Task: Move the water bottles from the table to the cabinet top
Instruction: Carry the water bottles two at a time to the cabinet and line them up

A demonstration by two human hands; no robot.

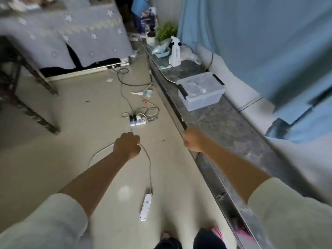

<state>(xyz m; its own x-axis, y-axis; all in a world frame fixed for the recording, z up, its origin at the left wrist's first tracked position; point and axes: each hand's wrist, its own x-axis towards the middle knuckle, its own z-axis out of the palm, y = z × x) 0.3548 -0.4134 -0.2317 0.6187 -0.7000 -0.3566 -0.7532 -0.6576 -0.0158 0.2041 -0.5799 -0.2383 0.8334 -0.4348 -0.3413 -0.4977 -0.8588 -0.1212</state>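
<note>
My left hand (pixel 127 146) is curled into a fist above the floor, and nothing shows in it. My right hand (pixel 193 139) is also closed with nothing visible in it. It hovers at the near edge of the dark marble cabinet top (pixel 224 126), which runs along the right side. The table (pixel 71 33), under a grey cloth with white flowers, stands at the upper left and is blurred. I cannot make out any water bottle on the table or in either hand.
On the cabinet top are a clear lidded storage box (pixel 201 90), a white spray bottle (pixel 175 51), a small blue tray and a green plant (pixel 166 31). Two power strips (pixel 145 207) and tangled cables (pixel 142 115) lie on the floor. Blue curtains hang on the right.
</note>
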